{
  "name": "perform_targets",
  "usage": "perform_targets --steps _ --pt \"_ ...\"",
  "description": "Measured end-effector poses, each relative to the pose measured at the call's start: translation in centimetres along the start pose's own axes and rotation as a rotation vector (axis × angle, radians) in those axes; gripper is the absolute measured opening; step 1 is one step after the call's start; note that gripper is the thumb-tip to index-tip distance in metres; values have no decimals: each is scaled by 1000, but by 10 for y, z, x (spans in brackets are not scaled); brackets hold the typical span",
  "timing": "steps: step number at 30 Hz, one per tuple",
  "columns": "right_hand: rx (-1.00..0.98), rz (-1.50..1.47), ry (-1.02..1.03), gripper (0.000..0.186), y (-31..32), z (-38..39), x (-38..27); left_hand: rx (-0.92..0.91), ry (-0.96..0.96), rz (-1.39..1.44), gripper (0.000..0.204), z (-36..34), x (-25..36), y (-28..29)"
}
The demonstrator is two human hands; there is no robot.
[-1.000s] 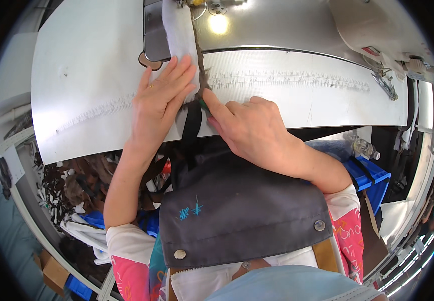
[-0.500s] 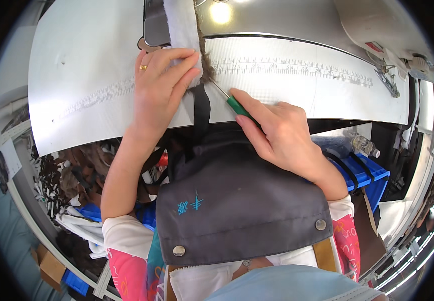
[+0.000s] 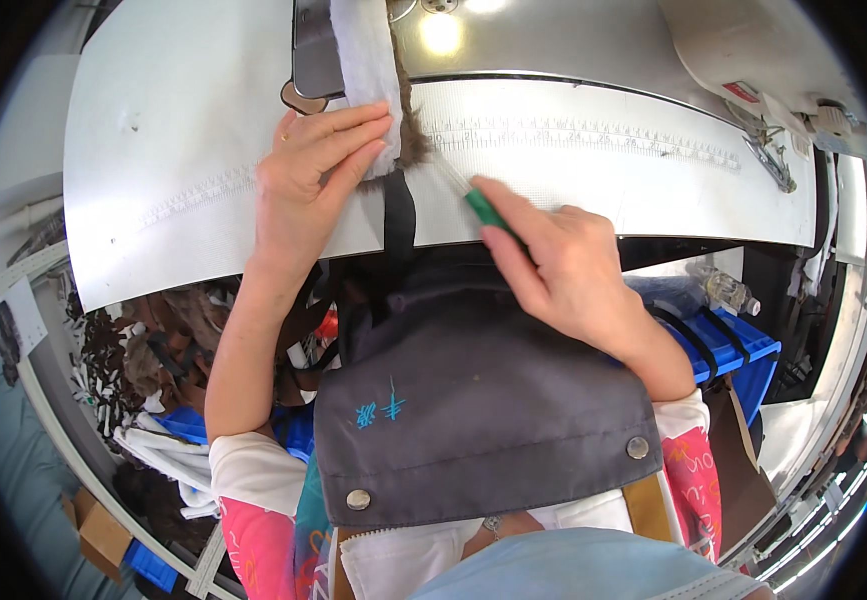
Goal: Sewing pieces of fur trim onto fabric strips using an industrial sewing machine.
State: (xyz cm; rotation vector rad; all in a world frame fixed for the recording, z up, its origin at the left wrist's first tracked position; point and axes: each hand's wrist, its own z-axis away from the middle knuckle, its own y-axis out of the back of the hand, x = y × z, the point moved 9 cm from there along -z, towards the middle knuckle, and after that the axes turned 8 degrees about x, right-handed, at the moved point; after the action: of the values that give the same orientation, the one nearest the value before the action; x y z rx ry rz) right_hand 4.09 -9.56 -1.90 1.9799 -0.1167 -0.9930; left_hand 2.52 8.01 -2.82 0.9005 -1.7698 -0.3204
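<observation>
Below and to the right of the right grip (image 3: 573,265), black straps cross a blue bin (image 3: 753,375), near a clear bottle (image 3: 731,292); the bin's contents are hidden. Below the left grip (image 3: 313,165), white rolls (image 3: 163,455) lie by brown scraps (image 3: 168,350). The left grip pinches the lower end of a narrow strip (image 3: 365,50), white-faced with shaggy brown fur along its right edge, extending upward over the tabletop (image 3: 183,130). The right grip clasps a green-handled tool (image 3: 483,208), its blurred shaft pointing toward the fur.
</observation>
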Motion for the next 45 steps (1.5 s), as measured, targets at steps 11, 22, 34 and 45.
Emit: perform_targets --steps 11,22,34,45 --pt "6 153 -10 33 -19 -13 -4 -6 18 12 16 -2 3 -2" --pt "71 63 -42 35 -11 0 -2 -47 -20 -25 21 0 5 -4" --pt "-12 224 89 40 -31 -9 -20 34 -15 -36 31 7 21 -5" --pt "-33 303 144 47 -32 -9 -24 131 -136 -247 31 7 34 -12"
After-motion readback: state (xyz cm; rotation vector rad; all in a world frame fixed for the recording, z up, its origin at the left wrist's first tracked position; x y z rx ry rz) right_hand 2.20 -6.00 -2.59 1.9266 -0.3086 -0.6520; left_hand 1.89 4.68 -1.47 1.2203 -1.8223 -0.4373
